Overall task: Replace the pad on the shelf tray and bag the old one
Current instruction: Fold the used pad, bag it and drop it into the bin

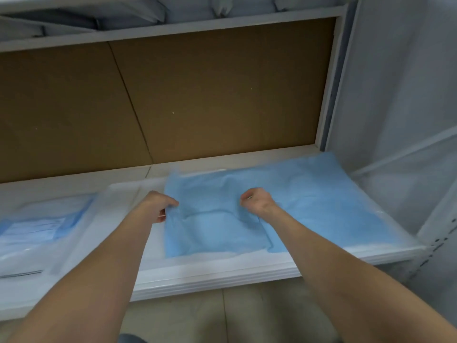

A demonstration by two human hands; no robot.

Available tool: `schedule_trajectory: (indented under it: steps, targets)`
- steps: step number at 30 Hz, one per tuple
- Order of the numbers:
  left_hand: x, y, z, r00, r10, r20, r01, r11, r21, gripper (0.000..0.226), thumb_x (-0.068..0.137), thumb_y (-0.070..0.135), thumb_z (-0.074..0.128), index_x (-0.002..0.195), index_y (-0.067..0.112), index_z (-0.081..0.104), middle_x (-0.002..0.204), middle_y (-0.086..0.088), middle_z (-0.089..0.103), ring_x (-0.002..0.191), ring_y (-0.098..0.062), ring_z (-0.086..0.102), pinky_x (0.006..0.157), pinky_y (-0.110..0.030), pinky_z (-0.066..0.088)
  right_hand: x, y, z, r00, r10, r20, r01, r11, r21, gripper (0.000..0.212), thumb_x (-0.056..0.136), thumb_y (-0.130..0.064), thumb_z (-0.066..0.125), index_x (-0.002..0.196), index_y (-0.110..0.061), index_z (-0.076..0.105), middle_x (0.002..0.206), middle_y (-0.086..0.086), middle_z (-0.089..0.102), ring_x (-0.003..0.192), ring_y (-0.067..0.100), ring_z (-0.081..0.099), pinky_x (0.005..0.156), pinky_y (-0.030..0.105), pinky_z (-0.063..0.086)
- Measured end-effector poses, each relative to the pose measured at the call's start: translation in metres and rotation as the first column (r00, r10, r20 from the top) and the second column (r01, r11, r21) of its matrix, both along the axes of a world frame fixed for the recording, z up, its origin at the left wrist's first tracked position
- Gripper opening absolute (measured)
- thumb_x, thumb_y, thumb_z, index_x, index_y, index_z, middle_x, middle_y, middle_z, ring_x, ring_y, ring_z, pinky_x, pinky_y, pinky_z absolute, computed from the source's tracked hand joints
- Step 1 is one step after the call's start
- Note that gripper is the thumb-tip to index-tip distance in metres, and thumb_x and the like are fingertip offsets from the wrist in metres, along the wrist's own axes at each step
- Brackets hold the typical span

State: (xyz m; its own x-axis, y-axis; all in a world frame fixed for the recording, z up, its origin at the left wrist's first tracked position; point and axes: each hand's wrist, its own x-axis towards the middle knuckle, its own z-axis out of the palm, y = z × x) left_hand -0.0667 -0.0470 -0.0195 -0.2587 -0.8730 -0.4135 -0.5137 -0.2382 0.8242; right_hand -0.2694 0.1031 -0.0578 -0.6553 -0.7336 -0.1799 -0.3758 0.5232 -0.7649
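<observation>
Since seemingly limp, light and quick to crumple, lift blue pad [321, 201] by edges: pinched at left edge in left hand [160, 206], bunched mid-sheet in right hand [257, 201], lying rumpled over tray [222, 262] at right end of shelf [197, 285].

- Soft, even, cool light; no hard shadows or glare.
- Brown back panel [222, 95] is darkest along its top.
- Blue pad [321, 199] has edges smeared by motion blur.
- Straight lines bow near the frame edges.
</observation>
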Motion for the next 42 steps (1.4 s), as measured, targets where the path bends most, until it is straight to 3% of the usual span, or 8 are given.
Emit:
schedule_trajectory:
  steps: [3,12,19,24,33,36,38,42]
  targets:
    - [0.006,-0.001,-0.017,0.991,-0.03,0.131,0.026,0.999,0.033,0.014,0.08,-0.005,0.066,0.09,-0.001,0.057,0.088,-0.017,0.061,0.074,-0.028,0.059,0.076,-0.036,0.05,-0.011,0.001,0.001,0.988,-0.072,-0.134,0.087,0.99,0.111,0.022,0.09,-0.016,0.046,0.096,-0.014,0.067,0.111,0.011,0.066,0.108,0.03,0.06,0.091,0.031,0.048]
    - [0.014,-0.021,-0.005,0.903,0.174,0.393,0.054,0.861,-0.505,0.031,0.096,0.016,0.044,0.116,-0.001,0.058,0.122,-0.025,0.058,0.114,-0.041,0.055,0.092,-0.043,0.045,-0.01,0.005,-0.006,0.993,0.071,-0.089,-0.042,0.954,0.296,0.021,0.086,-0.013,0.05,0.067,-0.012,0.044,0.065,0.003,0.044,0.073,0.025,0.05,0.045,0.021,0.033]
    - [0.033,-0.024,-0.025,0.913,0.037,0.407,0.086,0.956,-0.279,0.016,0.08,0.005,0.059,0.092,-0.006,0.061,0.098,-0.025,0.065,0.089,-0.04,0.065,0.081,-0.048,0.057,0.002,0.002,-0.002,0.978,0.179,-0.103,-0.136,0.935,0.329,0.029,0.088,-0.013,0.051,0.061,-0.013,0.038,0.064,0.002,0.04,0.063,0.021,0.045,0.046,0.021,0.031]
    - [0.023,-0.017,-0.007,0.869,0.054,0.492,0.167,0.903,-0.395,0.017,0.083,0.011,0.052,0.087,-0.001,0.064,0.096,-0.021,0.068,0.087,-0.036,0.066,0.071,-0.035,0.052,0.002,0.004,0.001,0.988,0.153,-0.013,-0.145,0.96,0.241,0.027,0.088,-0.012,0.053,0.065,-0.011,0.041,0.063,0.002,0.038,0.053,0.015,0.036,0.046,0.022,0.028]
    - [-0.109,0.056,0.057,0.989,-0.146,-0.019,0.131,0.934,-0.332,0.012,0.096,0.006,0.045,0.093,0.013,0.055,0.093,-0.016,0.053,0.057,-0.021,0.05,0.032,-0.017,0.044,-0.019,0.031,0.029,0.899,-0.011,0.437,0.093,0.981,-0.168,0.02,0.097,-0.033,0.052,0.107,-0.017,0.057,0.096,0.006,0.055,0.083,0.021,0.051,0.067,0.028,0.044]
    - [-0.169,0.106,0.064,0.948,-0.301,-0.103,0.251,0.907,-0.337,0.021,0.097,0.005,0.043,0.081,0.017,0.051,0.097,-0.017,0.057,0.072,-0.026,0.056,0.049,-0.028,0.053,-0.052,0.052,0.039,0.812,-0.042,0.582,0.23,0.94,-0.252,0.047,0.095,-0.055,0.044,0.115,-0.015,0.057,0.107,0.007,0.062,0.094,0.024,0.059,0.085,0.035,0.049]
    - [-0.202,0.141,0.063,0.894,-0.434,-0.116,0.382,0.87,-0.313,0.014,0.097,0.007,0.042,0.099,0.013,0.055,0.104,-0.021,0.063,0.078,-0.027,0.058,0.063,-0.036,0.056,-0.08,0.068,0.042,0.724,-0.024,0.689,0.31,0.904,-0.295,0.062,0.091,-0.068,0.035,0.104,-0.014,0.063,0.098,0.008,0.068,0.087,0.022,0.065,0.08,0.034,0.053]
    - [-0.244,0.193,0.05,0.76,-0.634,-0.143,0.617,0.773,-0.148,0.053,0.096,0.01,0.045,0.147,0.013,0.029,0.084,-0.005,0.059,0.067,-0.014,0.058,0.047,-0.023,0.054,-0.126,0.105,0.042,0.65,-0.071,0.757,0.472,0.818,-0.329,0.069,0.088,-0.073,0.031,0.086,-0.011,0.06,0.066,0.006,0.07,0.054,0.015,0.067,0.058,0.023,0.053]
